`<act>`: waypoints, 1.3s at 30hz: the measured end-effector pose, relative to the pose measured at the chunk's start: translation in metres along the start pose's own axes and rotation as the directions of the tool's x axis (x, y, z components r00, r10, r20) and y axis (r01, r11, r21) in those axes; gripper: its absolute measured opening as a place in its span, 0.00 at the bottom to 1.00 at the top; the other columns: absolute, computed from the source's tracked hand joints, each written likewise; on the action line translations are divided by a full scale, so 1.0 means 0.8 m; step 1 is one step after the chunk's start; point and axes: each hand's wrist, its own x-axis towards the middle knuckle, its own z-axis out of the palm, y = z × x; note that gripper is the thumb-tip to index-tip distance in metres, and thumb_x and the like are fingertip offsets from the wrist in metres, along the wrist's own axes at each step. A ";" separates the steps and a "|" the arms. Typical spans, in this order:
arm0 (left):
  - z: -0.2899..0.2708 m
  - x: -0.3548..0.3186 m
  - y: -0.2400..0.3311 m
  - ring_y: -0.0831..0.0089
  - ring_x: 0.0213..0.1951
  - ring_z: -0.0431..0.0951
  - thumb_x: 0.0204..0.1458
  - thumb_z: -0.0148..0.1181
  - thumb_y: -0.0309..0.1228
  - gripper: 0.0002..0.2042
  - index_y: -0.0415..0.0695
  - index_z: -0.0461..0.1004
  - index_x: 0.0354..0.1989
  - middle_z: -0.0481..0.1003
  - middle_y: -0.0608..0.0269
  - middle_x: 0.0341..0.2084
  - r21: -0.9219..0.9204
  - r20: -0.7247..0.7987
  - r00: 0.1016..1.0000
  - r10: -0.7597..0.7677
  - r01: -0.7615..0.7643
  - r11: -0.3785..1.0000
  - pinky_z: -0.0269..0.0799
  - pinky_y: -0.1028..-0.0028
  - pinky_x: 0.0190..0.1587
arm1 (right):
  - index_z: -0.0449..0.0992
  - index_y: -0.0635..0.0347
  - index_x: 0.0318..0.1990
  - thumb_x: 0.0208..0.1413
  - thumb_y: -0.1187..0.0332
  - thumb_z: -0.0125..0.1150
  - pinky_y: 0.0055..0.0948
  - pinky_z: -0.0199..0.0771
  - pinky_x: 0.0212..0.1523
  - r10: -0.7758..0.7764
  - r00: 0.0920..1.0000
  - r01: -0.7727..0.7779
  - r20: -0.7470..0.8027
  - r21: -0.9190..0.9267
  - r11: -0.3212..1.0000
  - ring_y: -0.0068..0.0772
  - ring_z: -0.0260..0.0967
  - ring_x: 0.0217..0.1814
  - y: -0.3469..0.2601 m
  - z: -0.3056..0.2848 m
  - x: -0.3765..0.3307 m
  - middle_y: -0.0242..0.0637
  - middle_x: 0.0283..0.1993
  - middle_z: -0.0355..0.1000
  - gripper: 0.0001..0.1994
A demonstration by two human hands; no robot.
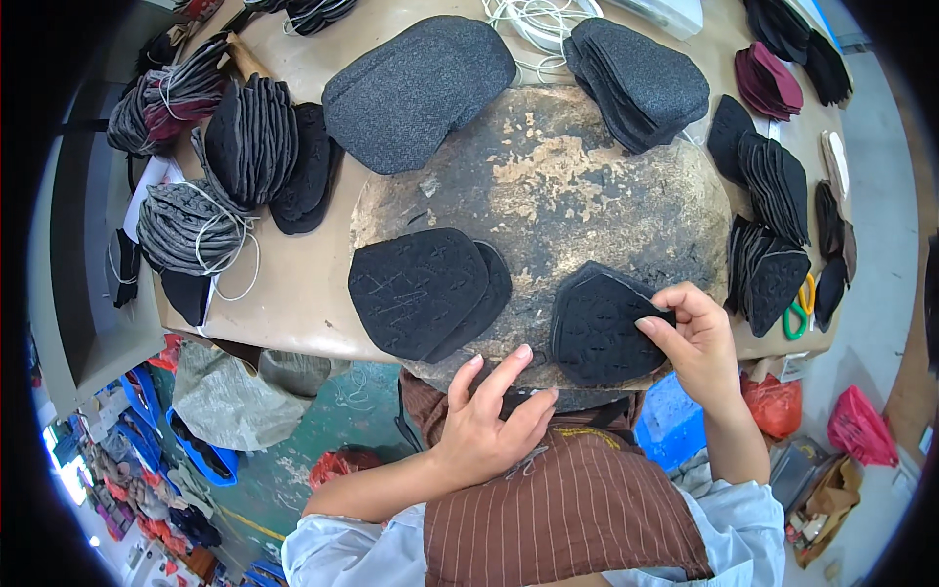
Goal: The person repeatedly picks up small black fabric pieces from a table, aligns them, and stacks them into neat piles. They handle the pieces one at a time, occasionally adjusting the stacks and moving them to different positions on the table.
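Note:
On the worn round board (626, 210) lie two small piles of black fabric pieces. My right hand (690, 338) pinches the right-hand edge of the black fabric piece (608, 328) on the nearer right pile, thumb on top. Short of that pile, my left hand (499, 416) hovers over the board's near edge with its fingers spread, holding nothing. To its upper left sits the other pile of black fabric pieces (416, 289), its layers fanned toward the right. Dark grey fabric pieces (421, 93) and a thicker dark grey stack (641, 83) rest at the board's far side.
Bundles of black pieces (252, 142) and a tied grey bundle (191, 227) stand at the left. On the right are black stacks (773, 186), maroon pieces (768, 83) and scissors with green and yellow handles (800, 308). White cord (538, 24) lies at the back.

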 end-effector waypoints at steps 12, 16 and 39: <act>-0.005 0.003 0.007 0.63 0.58 0.57 0.41 0.67 0.48 0.30 0.52 0.72 0.55 0.64 0.46 0.52 0.181 0.210 0.977 -0.023 -0.016 0.983 0.47 0.56 0.59 | 0.69 0.63 0.41 0.55 0.77 0.60 0.11 0.69 0.18 0.248 0.969 -0.248 -0.006 0.019 0.969 0.09 0.67 0.28 -0.026 0.007 0.008 0.26 0.32 0.71 0.08; -0.009 0.010 0.004 0.61 0.59 0.61 0.43 0.64 0.50 0.31 0.49 0.70 0.56 0.63 0.47 0.54 0.209 0.256 0.966 0.045 -0.101 0.973 0.45 0.55 0.61 | 0.69 0.63 0.40 0.55 0.75 0.61 0.12 0.68 0.16 0.324 0.946 -0.324 -0.009 -0.023 0.946 0.08 0.67 0.26 -0.033 0.005 0.012 0.26 0.31 0.71 0.08; -0.035 0.086 0.000 0.81 0.38 0.72 0.42 0.67 0.15 0.28 0.36 0.62 0.53 0.71 0.63 0.38 -0.645 0.135 0.942 -0.306 0.318 0.695 0.71 0.81 0.41 | 0.72 0.59 0.41 0.38 0.75 0.73 0.26 0.72 0.33 -0.507 0.852 0.507 0.130 -0.448 0.737 0.31 0.74 0.30 -0.032 -0.022 -0.026 0.34 0.28 0.75 0.20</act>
